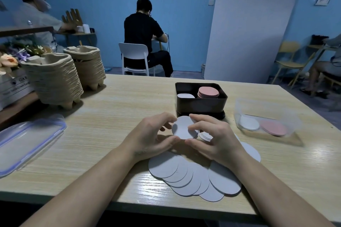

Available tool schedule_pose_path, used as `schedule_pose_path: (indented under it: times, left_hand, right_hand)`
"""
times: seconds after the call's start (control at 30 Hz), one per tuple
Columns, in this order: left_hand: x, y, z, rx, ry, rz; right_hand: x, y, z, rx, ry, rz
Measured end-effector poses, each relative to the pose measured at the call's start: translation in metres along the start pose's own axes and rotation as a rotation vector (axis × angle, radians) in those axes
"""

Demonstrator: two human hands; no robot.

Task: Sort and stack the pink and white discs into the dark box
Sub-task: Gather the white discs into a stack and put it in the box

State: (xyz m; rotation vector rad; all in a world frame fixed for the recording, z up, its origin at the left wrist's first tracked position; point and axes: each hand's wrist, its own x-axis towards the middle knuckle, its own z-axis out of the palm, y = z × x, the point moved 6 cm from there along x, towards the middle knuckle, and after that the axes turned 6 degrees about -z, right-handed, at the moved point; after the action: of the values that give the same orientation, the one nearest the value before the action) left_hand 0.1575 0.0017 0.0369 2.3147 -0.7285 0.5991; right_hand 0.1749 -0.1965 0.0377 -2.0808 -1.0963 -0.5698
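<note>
Both hands hold a small stack of white discs (182, 128) upright-tilted above the table, just in front of the dark box (201, 104). My left hand (153, 134) grips its left edge with thumb and fingers. My right hand (214, 134) pinches its right edge. The box holds a low white stack (185, 95) on the left and a taller pink stack (208, 92) on the right. Several white discs (186, 173) lie fanned out on the table below my wrists, and a few more white discs (205, 136) peek out under my right hand.
A clear plastic tub (265, 108) at the right holds white discs (249, 124) and pink discs (275, 128). Its clear lid (27, 142) lies at the left. Two stacks of pulp trays (55, 81) stand at the back left. People sit beyond the table.
</note>
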Motion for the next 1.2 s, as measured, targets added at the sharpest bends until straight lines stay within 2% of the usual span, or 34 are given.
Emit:
schedule_pose_path:
  times: [0.3, 0.47, 0.8, 1.2]
  left_hand:
    - [0.0, -0.001, 0.009, 0.013, -0.047, 0.028]
    - [0.0, -0.003, 0.011, 0.017, -0.043, 0.036]
    - [0.0, 0.0, 0.009, -0.03, -0.065, 0.019]
    - [-0.001, -0.001, 0.009, -0.014, -0.054, 0.016]
  right_hand:
    - [0.001, 0.002, 0.001, 0.027, 0.005, 0.02]
    - [0.001, 0.004, 0.005, 0.053, -0.069, 0.067]
    - [0.001, 0.002, 0.005, 0.036, -0.084, 0.028]
    - [0.0, 0.005, 0.007, -0.016, -0.133, 0.081]
